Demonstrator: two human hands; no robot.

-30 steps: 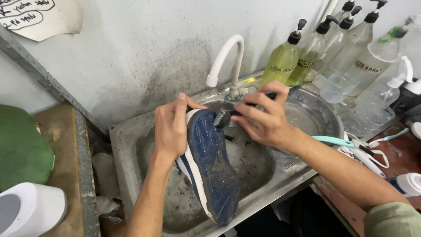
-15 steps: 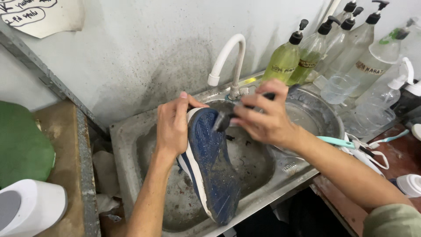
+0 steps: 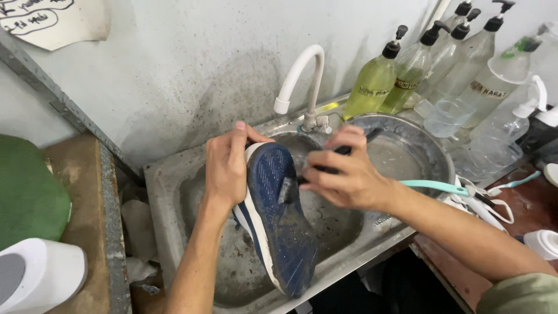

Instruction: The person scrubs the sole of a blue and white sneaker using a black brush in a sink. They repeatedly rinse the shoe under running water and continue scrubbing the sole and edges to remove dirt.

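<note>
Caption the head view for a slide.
Left hand holds a blue shoe sole-up over a steel sink while the right hand scrubs it with a dark brush.

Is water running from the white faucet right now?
No, the white faucet shows no stream falling from its spout above the sink.

1. Our left hand [image 3: 228, 168] covers the shoe [image 3: 278, 224] upper; we see only the sole.
2. Our right hand [image 3: 343, 174] hides most of the dark brush [image 3: 334, 160]; its bristles cannot be made out.
3. The green object [image 3: 26, 195] and white container [image 3: 38, 279] are cut off at the left edge.
</note>
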